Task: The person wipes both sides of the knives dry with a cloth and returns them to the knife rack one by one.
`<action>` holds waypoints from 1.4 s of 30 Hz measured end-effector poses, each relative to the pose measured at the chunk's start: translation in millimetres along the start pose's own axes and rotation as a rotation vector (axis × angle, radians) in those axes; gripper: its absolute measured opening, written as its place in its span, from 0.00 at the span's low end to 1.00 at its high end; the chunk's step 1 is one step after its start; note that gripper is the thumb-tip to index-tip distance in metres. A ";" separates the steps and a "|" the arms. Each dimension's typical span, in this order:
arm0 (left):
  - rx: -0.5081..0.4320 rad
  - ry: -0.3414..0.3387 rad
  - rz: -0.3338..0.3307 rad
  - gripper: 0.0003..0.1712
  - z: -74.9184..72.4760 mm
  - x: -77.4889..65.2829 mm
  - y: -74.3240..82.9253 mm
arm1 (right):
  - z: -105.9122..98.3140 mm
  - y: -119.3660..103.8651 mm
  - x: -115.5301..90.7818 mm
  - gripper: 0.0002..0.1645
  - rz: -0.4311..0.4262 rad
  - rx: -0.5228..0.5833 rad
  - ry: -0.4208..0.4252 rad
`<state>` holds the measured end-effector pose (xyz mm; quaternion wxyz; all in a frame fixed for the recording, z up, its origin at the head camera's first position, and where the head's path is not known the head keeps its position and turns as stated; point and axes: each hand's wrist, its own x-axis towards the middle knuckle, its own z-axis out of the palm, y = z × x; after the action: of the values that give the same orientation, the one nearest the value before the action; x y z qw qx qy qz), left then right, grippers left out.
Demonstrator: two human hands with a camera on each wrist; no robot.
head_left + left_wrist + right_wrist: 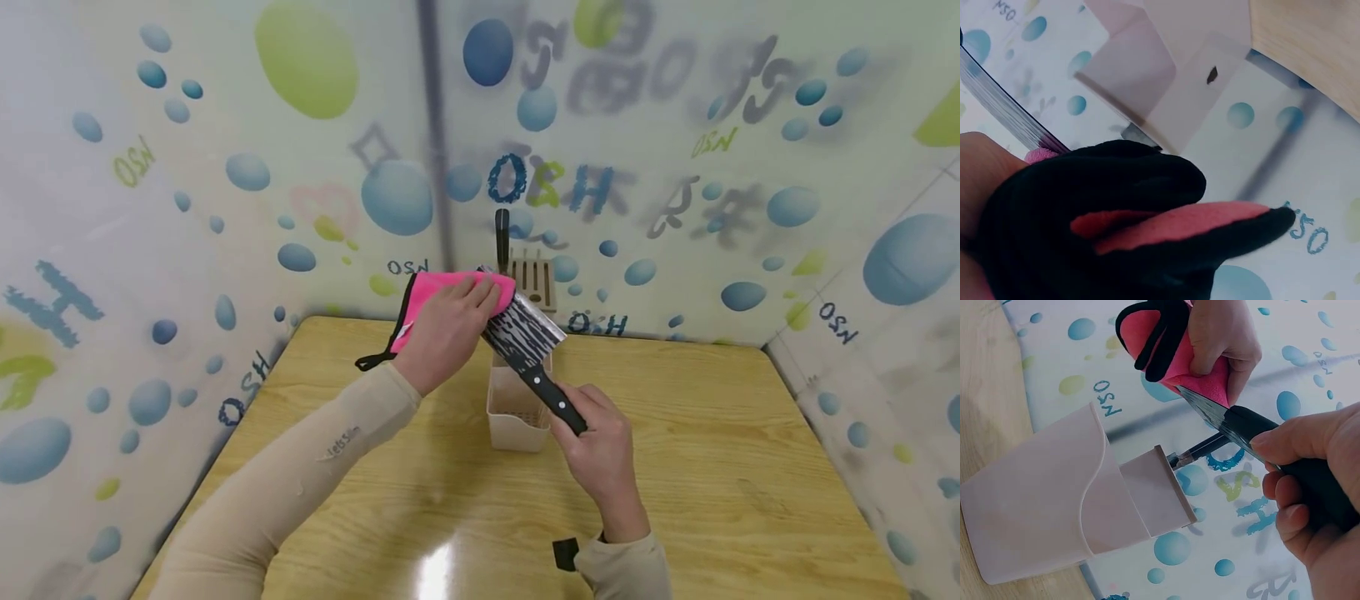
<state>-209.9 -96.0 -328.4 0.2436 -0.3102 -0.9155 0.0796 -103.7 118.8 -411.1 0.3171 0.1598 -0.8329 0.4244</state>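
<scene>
A cleaver [523, 332] with a black-streaked blade is held up over the table, tilted, its blade pointing up and to the left. My right hand [600, 442] grips its black riveted handle [1250, 428]. A pink cloth [429, 293] with black edging and a loop is folded over the far end of the blade. My left hand [452, 327] pinches the cloth against the blade, fingers on top in the head view. In the right wrist view the thumb presses the cloth from the other side. The blade's tip end is hidden under the cloth.
Behind the cleaver a pale knife holder [517, 429] stands on the wooden table [697, 433]. A black-handled knife [502, 237] stands upright in its slotted back part [543, 287]. Patterned walls close in the table's back and sides. A black strap piece [566, 553] shows by the right sleeve.
</scene>
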 end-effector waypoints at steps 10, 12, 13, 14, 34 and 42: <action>0.041 -0.046 0.044 0.30 -4.3 -5.3 12.5 | 2.8 0.7 0.2 0.18 -0.019 0.035 0.020; 0.046 -0.051 0.056 0.31 -5.2 -7.3 15.0 | 3.7 0.8 0.1 0.17 -0.021 0.041 0.019; 0.049 -0.053 0.064 0.31 -5.8 -8.3 16.6 | 3.9 1.0 0.0 0.17 -0.023 0.041 0.019; 0.053 -0.052 0.071 0.32 -6.3 -9.0 18.2 | 4.1 1.1 0.0 0.17 -0.022 0.041 0.019; 0.133 -0.031 0.186 0.34 -13.1 -18.2 45.3 | 5.0 2.3 -0.7 0.16 0.004 0.034 0.013; 0.147 0.017 0.224 0.33 -14.4 -19.6 53.3 | 4.6 2.1 -0.3 0.18 0.007 0.042 0.021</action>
<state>-161.1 -65.5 -339.6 0.2630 -0.3923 -0.8648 0.1705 -106.4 116.3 -414.6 0.3209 0.1588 -0.8210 0.4446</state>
